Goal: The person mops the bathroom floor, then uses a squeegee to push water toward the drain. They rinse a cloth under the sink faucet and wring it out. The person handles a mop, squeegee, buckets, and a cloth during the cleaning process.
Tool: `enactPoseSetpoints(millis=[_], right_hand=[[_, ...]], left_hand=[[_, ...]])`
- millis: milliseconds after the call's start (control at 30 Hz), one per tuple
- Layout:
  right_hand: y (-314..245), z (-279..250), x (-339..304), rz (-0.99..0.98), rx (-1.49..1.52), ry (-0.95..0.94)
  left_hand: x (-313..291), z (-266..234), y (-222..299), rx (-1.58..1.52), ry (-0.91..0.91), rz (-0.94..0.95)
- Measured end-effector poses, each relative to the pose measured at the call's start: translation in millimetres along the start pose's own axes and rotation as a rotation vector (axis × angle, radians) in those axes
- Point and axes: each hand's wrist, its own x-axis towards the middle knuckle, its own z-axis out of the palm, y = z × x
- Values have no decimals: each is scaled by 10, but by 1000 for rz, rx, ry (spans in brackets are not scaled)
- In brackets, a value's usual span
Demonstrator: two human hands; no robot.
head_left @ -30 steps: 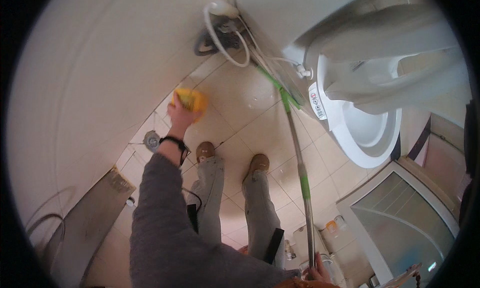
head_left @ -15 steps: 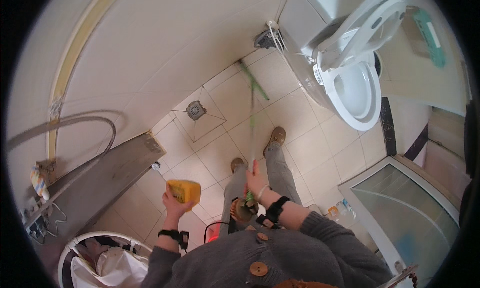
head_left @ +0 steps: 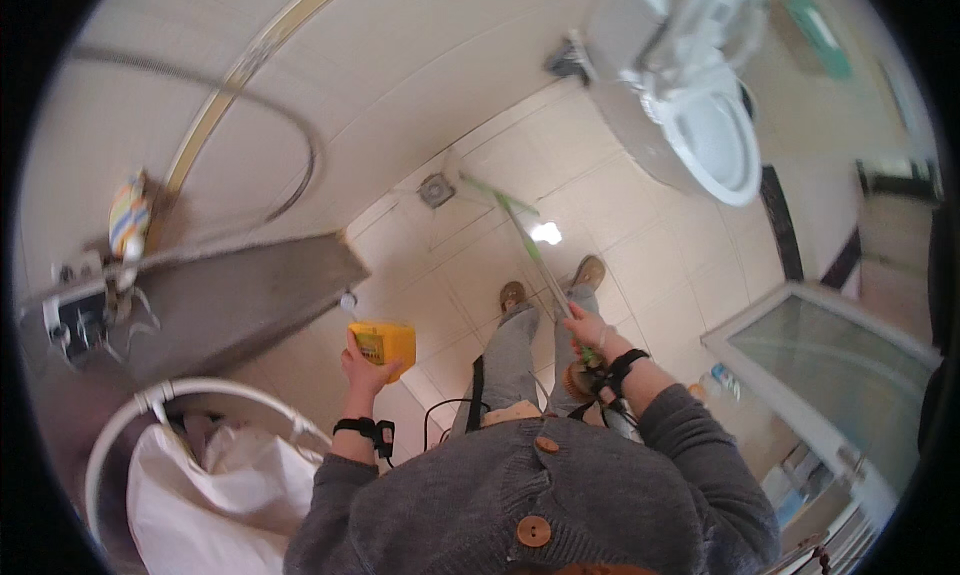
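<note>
My left hand (head_left: 367, 374) is closed around a yellow box-shaped container (head_left: 390, 345), held up at waist height. My right hand (head_left: 588, 333) grips the pale handle of a green T-shaped floor squeegee (head_left: 523, 237). The squeegee's long thin blade rests on the tiles, its left end close to a square floor drain (head_left: 436, 190). Below my right wrist hangs a round brown ribbed object (head_left: 578, 383) whose kind I cannot make out. Both wrists wear black straps.
A white toilet (head_left: 712, 145) with its lid raised stands at the far right. To the left are a grey ledge (head_left: 250, 290), a shower hose (head_left: 300, 140) and a white-rimmed laundry basket (head_left: 180, 387). A framed glass panel (head_left: 830, 350) stands at the right.
My view has shifted, and the squeegee's blade has moved left, closer to the drain. Its handle now slants up to the left. Both hands keep their holds.
</note>
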Motion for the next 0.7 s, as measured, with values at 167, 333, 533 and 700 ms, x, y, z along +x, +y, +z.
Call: enactPoseSetpoints(millis=[167,333,533,700], right_hand=[[911,-452,-1062,69,491,114],[1854,-321,-2007,-75,1097,133],[2792,15,-2465,-244,1515,417],[3462,-144,-2738,-522,1670,594]], left_hand=[[214,112,708,23,-90,351],[19,200,2024,370,-204,754],[-1248,837,4159,590,-401,1517],[-3381,1787,5439,889,-432,2107]])
